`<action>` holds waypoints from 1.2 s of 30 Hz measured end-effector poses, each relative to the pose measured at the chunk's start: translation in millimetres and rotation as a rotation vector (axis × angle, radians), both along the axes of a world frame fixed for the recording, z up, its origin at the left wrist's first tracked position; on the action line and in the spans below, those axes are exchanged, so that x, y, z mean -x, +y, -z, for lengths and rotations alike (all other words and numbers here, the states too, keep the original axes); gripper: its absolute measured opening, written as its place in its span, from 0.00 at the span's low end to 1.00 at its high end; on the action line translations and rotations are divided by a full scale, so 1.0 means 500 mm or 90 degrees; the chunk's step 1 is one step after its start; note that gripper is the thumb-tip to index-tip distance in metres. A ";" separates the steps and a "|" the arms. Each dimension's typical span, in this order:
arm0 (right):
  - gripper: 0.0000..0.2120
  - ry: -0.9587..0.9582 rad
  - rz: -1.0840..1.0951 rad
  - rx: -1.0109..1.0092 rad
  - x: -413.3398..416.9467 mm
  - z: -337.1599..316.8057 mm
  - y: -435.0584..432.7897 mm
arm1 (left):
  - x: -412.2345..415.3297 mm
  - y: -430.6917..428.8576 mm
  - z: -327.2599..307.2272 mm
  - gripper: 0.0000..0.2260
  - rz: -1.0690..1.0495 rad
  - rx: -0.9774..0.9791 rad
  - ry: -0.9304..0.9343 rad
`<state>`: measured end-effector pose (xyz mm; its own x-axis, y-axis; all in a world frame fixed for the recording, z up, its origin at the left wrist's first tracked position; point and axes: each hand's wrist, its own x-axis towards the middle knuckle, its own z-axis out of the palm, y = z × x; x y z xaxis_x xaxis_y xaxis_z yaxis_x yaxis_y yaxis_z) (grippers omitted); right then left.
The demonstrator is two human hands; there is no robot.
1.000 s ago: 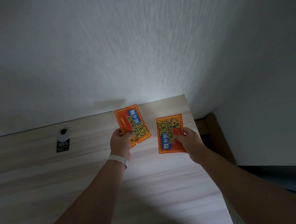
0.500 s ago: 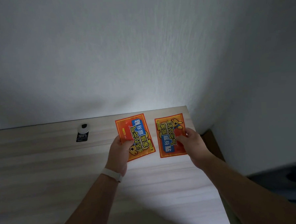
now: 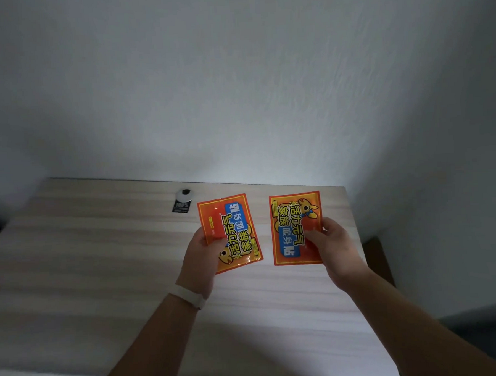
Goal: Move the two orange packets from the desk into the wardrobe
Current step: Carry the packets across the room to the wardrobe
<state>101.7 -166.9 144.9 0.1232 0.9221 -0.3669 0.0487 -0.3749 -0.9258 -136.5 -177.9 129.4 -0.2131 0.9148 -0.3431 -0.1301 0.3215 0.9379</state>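
Note:
Two flat orange packets with blue and yellow print are held above the light wooden desk. My left hand grips the left orange packet at its lower left corner, thumb on its face; it tilts slightly. My right hand pinches the right orange packet at its right edge, holding it upright. A gap of desk shows between the two packets. The wardrobe is not in view.
A small black-and-white tag with a round cap lies on the desk near the back wall. White walls close the back and right. The desk's right edge borders a brown floor strip.
The view has swung right, so the desk and tag now sit further right in frame. Both hands still hold their packets, now spread wider apart.

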 end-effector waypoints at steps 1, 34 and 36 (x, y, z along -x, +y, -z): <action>0.08 -0.002 -0.019 -0.008 0.001 -0.003 -0.002 | 0.002 -0.016 -0.005 0.12 -0.019 -0.012 0.008; 0.06 0.120 -0.595 -0.017 0.437 -0.084 -0.335 | 0.215 -0.738 -0.122 0.16 -0.623 -0.136 -0.039; 0.06 0.114 -0.622 -0.020 0.512 -0.085 -0.383 | 0.272 -0.791 -0.112 0.16 -0.646 -0.136 -0.045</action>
